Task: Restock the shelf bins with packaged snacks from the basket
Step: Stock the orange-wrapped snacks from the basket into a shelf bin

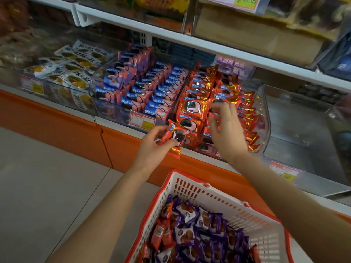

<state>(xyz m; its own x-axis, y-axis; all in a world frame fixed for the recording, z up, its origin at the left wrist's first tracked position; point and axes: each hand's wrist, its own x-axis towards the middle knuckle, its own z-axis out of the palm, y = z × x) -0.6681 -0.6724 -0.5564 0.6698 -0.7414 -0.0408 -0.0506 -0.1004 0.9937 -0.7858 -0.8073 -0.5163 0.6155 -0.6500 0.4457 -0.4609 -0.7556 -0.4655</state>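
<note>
Pinching a red foil snack packet [173, 138] in our left hand [152, 148] before its clear plastic bin [265, 115] for slotting in, we hover our right hand [227, 132], grip unclear, over the rows [197, 92].

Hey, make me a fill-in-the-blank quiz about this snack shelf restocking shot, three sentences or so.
1. The left hand holds one ____ snack packet.
2. The white basket holds mostly ____ packets.
3. The right hand is over a clear bin of snacks, and the shelf base below the bins is coloured ____.

Missing words: red; purple; orange.
</note>
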